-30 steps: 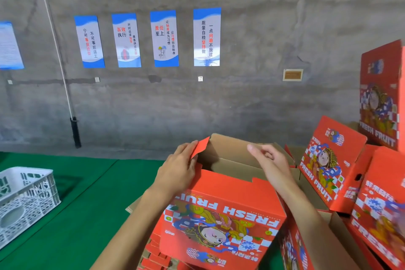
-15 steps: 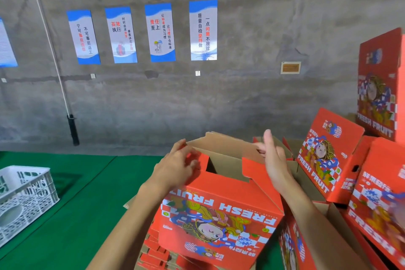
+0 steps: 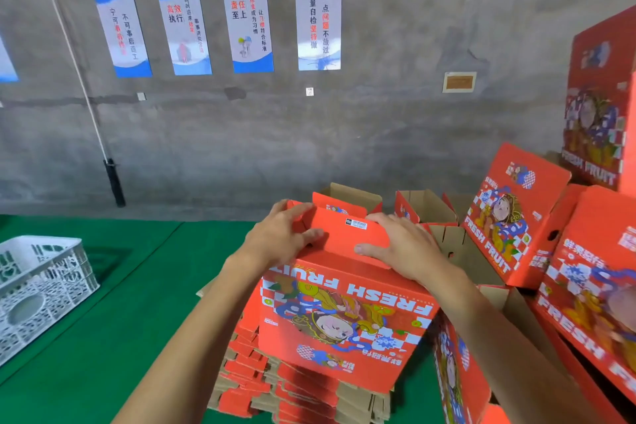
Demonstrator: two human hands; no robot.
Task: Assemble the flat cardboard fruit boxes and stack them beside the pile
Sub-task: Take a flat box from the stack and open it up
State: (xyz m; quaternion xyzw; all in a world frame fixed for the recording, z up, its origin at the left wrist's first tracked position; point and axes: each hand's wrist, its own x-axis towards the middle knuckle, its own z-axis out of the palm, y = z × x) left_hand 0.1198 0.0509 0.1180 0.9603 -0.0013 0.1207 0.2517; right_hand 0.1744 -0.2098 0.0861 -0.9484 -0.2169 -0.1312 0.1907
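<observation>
Now, box in work: your red printed cardboard fruit box stands upright on the pile, its "FRESH FRUIT" face toward you and upside down from where you look.
Top flap: a red cardboard flap with a small white label lies folded over the box's opening, under both your hands.
Left hand: your left hand grips the flap's left end, fingers bent over its far edge and thumb lying on the top.
Right hand: your right hand presses flat on the flap's right side, fingers spread and straight.
Pile: the stack of flat red and brown cardboard blanks sits directly beneath the box, on the green floor mat.
Finished boxes: assembled red fruit boxes crowd your right, some tilted, some open-topped and showing brown insides.
Crate: a white perforated plastic crate rests on the mat, well apart at your left.
Wall: a grey concrete wall carries four blue and white posters with Chinese lettering.
</observation>
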